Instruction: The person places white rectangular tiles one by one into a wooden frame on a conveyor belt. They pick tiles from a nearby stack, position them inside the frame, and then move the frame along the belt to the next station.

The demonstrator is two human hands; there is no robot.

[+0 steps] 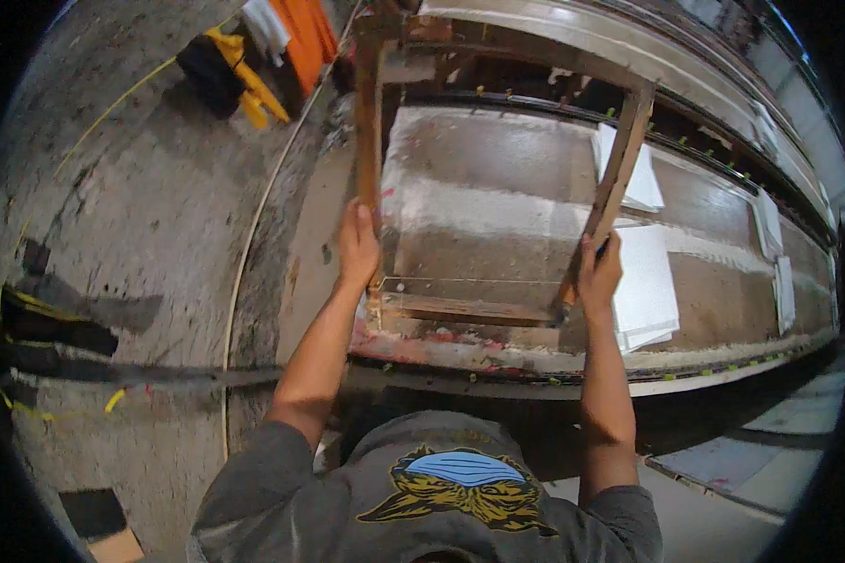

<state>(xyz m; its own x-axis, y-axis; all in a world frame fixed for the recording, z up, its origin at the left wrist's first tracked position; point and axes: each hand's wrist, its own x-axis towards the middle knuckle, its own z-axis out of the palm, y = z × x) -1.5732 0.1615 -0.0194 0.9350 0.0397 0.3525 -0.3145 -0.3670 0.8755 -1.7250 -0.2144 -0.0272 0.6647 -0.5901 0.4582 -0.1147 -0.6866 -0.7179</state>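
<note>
Plainly, the left hand (358, 246) and right hand (601, 278) clasp opposite sides of a brown frame (622, 174).
Each is curled shut around it; the frame is over a long table (723, 296), contact unclear, white sheets (646, 289) beside the right hand, grey floor (160, 225) beyond the left.

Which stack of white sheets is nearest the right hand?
The lower-left stack, just right of the right hand; the upper-left stack lies higher in view, the far-right pair well beyond.

Grey flr (160, 169) w/ pale cord (224, 413), blk/yel bundle (244, 80) by orange item (307, 42), blk sq. pc (94, 512) btm L
</note>
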